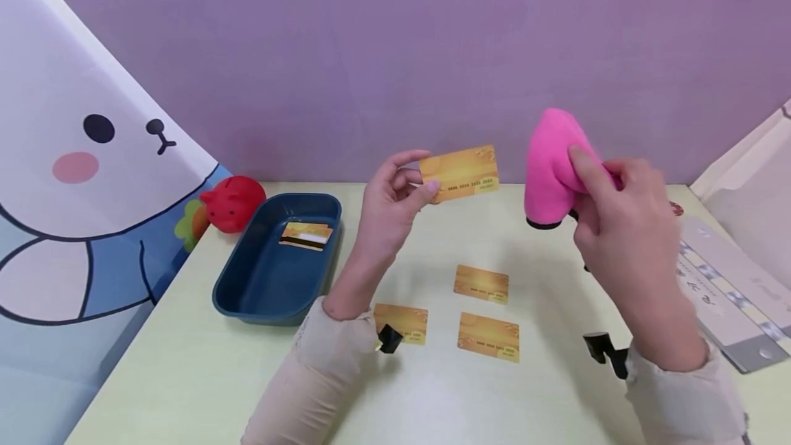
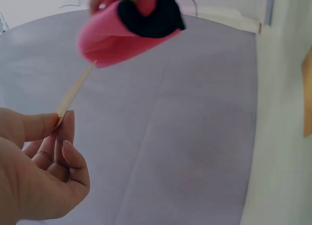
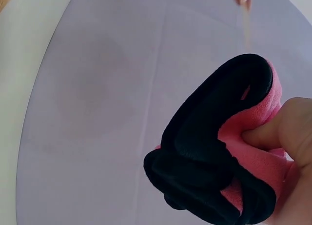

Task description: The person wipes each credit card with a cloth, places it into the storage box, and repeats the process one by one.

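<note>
My left hand (image 1: 395,194) pinches a gold bank card (image 1: 463,172) at its left end between thumb and fingers, above the table with its numbered face showing. In the left wrist view the bank card (image 2: 76,92) appears nearly edge-on. Across from it, my right hand (image 1: 630,232) grips a folded, fuzzy pink cloth (image 1: 556,156) with black trim, also held in the air. The right wrist view shows the cloth's black edging (image 3: 200,137) bent into folds. A narrow gap separates card and cloth in the head view.
On the table lie three more gold cards, one (image 1: 482,284) farther back, one (image 1: 488,337) nearer, another (image 1: 408,321) partly behind the left sleeve. A blue tray (image 1: 272,301) holds cards (image 1: 307,235). Behind it sits a red piggy bank (image 1: 233,203). A grey printed flat item (image 1: 729,314) lies right.
</note>
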A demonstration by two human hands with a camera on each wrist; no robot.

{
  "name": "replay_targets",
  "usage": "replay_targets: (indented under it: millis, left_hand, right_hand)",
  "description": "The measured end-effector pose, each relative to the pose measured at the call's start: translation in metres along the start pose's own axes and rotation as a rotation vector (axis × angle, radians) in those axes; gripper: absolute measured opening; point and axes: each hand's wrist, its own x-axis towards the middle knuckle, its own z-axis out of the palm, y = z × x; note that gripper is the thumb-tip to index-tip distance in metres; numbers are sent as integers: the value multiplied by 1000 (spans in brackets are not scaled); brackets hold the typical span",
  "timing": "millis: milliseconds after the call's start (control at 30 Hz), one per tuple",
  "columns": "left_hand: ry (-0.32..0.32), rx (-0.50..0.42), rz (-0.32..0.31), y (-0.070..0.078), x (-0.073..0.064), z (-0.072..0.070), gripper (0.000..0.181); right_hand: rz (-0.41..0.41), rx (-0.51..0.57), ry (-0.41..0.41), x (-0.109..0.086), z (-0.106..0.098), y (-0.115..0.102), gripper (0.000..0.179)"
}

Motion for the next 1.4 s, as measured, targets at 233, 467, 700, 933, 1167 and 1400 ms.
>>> replay_targets:
  millis: [233, 467, 700, 933, 1167, 1400]
  left_hand:
    - [-32, 71, -14, -9, -2, 10, 38]
    - [-64, 140, -26, -15, -7, 20, 34]
    - [-80, 140, 8, -16, -11, 30, 33]
    - [-100, 190, -2, -16, -15, 33, 30]
    - [-110, 211, -30, -15, -15, 33, 34]
    - [-144, 195, -56, -12, -13, 29, 31]
  right_hand:
    - [-88, 42, -25, -1, 0, -18, 40]
    - [-161, 52, -81, -6, 6, -30, 38]
    - [-198, 84, -53, -12, 21, -41, 42]
    - [-196, 29, -127, -18, 24, -43, 45]
    - [-149, 11, -215, -18, 24, -43, 48]
    - [-103, 2, -261, -16, 23, -40, 50]
